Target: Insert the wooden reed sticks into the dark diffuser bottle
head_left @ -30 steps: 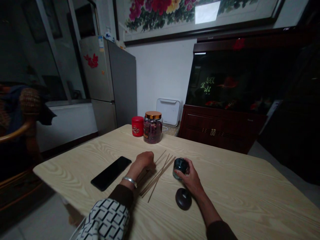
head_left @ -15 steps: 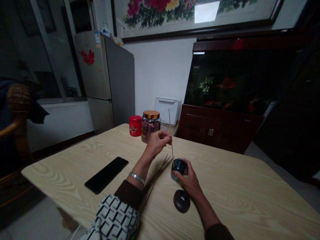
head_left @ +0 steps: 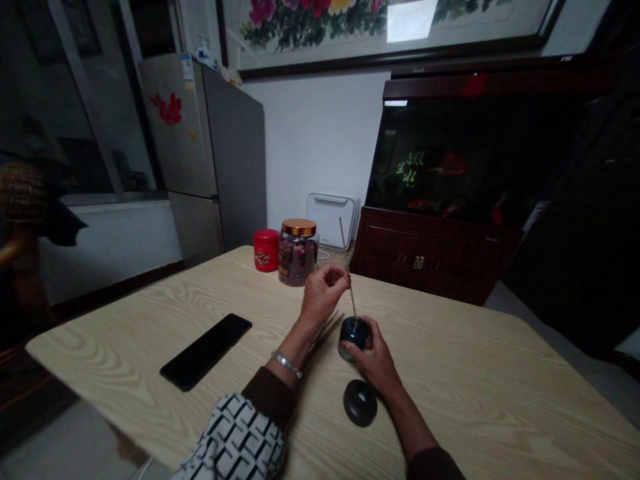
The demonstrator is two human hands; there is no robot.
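Observation:
My left hand (head_left: 324, 293) pinches a thin reed stick (head_left: 353, 298), which stands almost upright. The stick's lower end is at the mouth of a small dark glass bottle (head_left: 349, 335); how deep it goes I cannot tell. With fingers and thumb, my right hand (head_left: 377, 357) grips that bottle from its right side on the table. Close in front of the bottle lies a dark round lid (head_left: 361, 403) with a hole in its middle. More thin sticks (head_left: 327, 327) lie on the table, partly hidden behind my left forearm.
A black phone (head_left: 206, 351) lies on the left of the wooden table (head_left: 475, 373). Towards the back edge stand a red canister (head_left: 265, 251) and a big jar with a copper-coloured lid (head_left: 299, 257). Behind are a white appliance (head_left: 329, 220), a fridge (head_left: 235, 147) and a fish tank (head_left: 450, 160).
The stick's lower end has moved from the bottle's left side to its mouth. My left hand has shifted slightly right with it. My right hand keeps its grip on the bottle.

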